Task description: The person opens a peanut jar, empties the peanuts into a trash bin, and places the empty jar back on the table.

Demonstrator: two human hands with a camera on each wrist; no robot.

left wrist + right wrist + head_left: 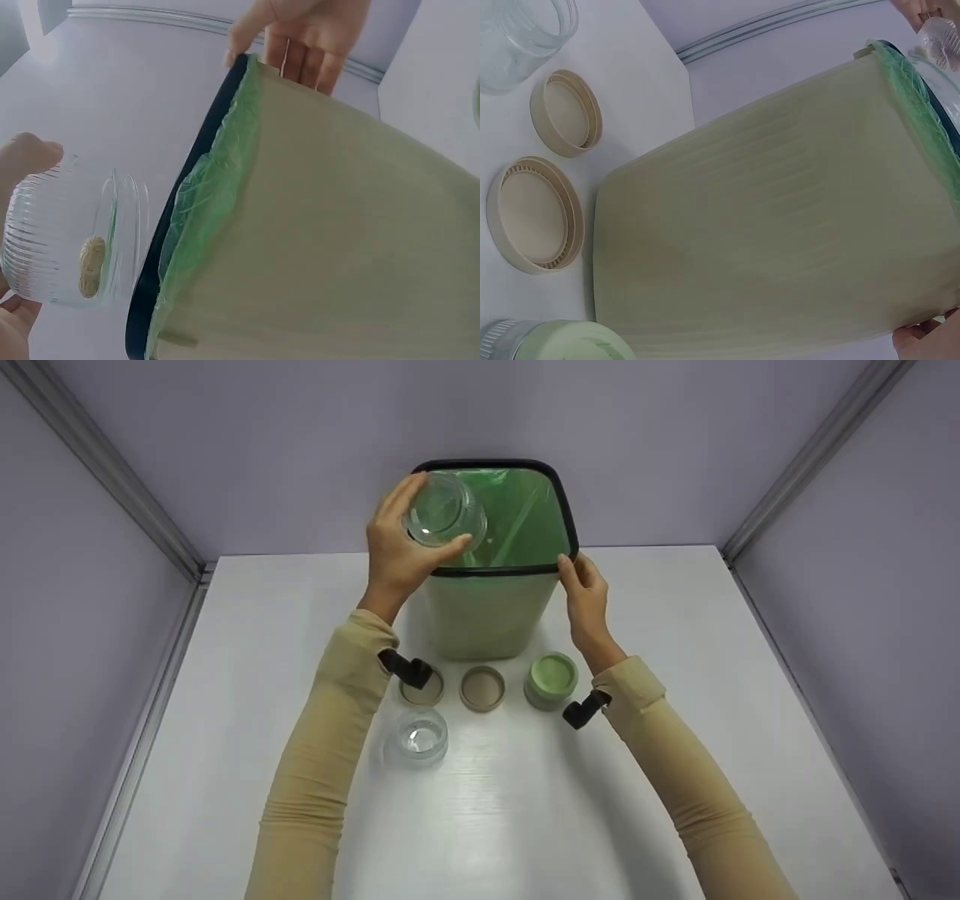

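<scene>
Your left hand (pixel 394 551) clamps a clear jar (pixel 444 512), one peanut inside, tipped over the green-lined bin (pixel 487 607); your right hand's (pixel 585 596) straight fingers steady its rim.

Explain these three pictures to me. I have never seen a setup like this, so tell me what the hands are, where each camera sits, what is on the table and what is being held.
No machine here: a person works with two bare hands and wears three cameras. The wide picture comes from the head, looking down; the other two come from the wrists. The left hand grips a clear ribbed jar, tipped over the mouth of a pale green bin lined with a green bag. The left wrist view shows something small and tan inside that jar. The right hand touches the bin's rim. On the white table lie two beige lids, a second clear jar without a lid, and a jar with a green lid.
</scene>
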